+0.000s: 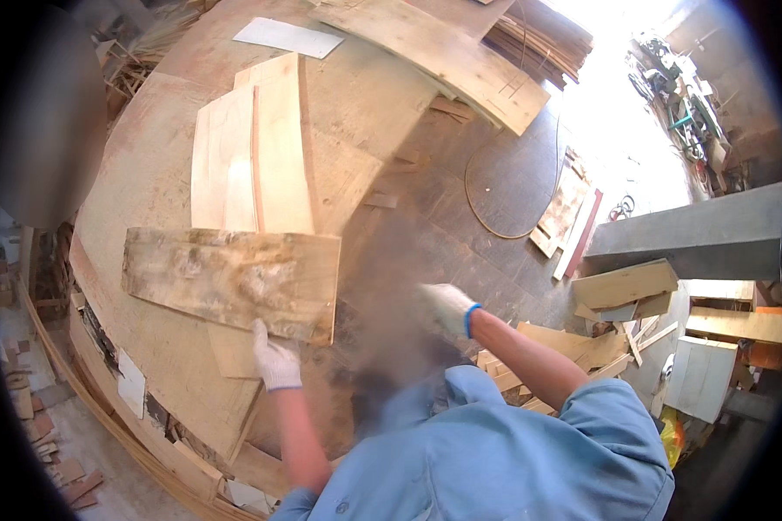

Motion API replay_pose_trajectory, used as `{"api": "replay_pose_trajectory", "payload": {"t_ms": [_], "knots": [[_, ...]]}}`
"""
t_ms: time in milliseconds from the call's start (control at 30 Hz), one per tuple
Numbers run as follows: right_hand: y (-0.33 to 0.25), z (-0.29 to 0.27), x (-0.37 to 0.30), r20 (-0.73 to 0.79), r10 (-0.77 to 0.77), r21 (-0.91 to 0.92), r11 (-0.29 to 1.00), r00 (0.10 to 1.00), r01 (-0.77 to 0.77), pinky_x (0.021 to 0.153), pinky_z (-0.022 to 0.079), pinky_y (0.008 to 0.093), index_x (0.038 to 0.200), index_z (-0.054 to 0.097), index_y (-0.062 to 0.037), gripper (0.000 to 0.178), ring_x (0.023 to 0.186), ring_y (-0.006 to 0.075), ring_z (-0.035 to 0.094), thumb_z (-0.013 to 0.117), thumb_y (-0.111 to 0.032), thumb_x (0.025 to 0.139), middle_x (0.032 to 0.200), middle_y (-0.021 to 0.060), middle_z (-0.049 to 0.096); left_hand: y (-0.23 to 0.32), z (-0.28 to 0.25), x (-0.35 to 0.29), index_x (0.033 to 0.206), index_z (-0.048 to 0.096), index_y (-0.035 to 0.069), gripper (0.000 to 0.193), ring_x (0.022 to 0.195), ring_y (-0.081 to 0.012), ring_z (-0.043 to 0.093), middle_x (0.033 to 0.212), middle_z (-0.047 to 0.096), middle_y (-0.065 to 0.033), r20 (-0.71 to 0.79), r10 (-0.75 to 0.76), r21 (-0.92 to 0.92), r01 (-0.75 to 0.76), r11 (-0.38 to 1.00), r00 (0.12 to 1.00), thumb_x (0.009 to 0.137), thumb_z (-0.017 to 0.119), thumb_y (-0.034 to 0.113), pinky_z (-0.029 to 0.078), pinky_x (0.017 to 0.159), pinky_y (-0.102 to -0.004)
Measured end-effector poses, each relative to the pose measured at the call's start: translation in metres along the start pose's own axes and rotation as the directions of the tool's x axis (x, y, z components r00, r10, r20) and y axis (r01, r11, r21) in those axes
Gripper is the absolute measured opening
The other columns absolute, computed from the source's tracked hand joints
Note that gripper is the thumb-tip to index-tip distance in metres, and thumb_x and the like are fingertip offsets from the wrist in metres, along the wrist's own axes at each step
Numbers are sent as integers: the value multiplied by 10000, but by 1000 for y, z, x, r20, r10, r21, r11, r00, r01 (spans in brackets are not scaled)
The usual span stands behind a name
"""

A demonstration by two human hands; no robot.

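Note:
My left hand (pixel 276 360), in a white knit glove, grips the near edge of a stained, rough wooden board (pixel 226 276). One finger shows on the board's upper face; the others are hidden beneath it. The board lies crosswise over the near ends of several pale planks (pixel 252 156). To the right, my right hand (pixel 447 310) wears a white glove with a blue cuff. It is apart from the board, beside a dark motion blur, and its fingers are too smeared to read.
A broad plywood surface (pixel 148 130) lies under the planks, with a white panel (pixel 288 37) at its far side. A long board (pixel 443 61) rests at the far right. Scrap wood (pixel 565 343) and a grey beam (pixel 686 230) are to the right; a hose (pixel 471 195) curves across the floor.

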State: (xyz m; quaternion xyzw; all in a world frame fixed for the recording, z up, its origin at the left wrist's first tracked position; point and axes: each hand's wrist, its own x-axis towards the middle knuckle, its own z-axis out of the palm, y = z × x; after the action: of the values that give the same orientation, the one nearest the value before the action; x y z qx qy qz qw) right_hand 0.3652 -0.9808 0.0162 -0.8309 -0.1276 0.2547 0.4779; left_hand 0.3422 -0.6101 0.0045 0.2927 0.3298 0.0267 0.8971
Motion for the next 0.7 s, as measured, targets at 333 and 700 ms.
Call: {"api": "replay_pose_trajectory", "payload": {"t_ms": [333,700], "knots": [[38,-202,54,-342,739,786,563,580,-254,472,430,300,976,643,-46,356,522,148,555,550,-389,990,701,51,618,-53,44,-73,1330,509,79,441,1058,-282,635,1252,616,-103,-258,-168,-86,150,985,951,1023,510,397,564,897,-493],[72,-379,179,-846,238,55,929,477,-365,568,507,271,1073,685,-34,326,641,113,644,589,-324,960,765,52,674,-44,88,-56,1314,504,40,504,1104,-323,579,1266,578,-137,-351,-214,76,255,964,912,1037,446,456,524,936,-472]]}}
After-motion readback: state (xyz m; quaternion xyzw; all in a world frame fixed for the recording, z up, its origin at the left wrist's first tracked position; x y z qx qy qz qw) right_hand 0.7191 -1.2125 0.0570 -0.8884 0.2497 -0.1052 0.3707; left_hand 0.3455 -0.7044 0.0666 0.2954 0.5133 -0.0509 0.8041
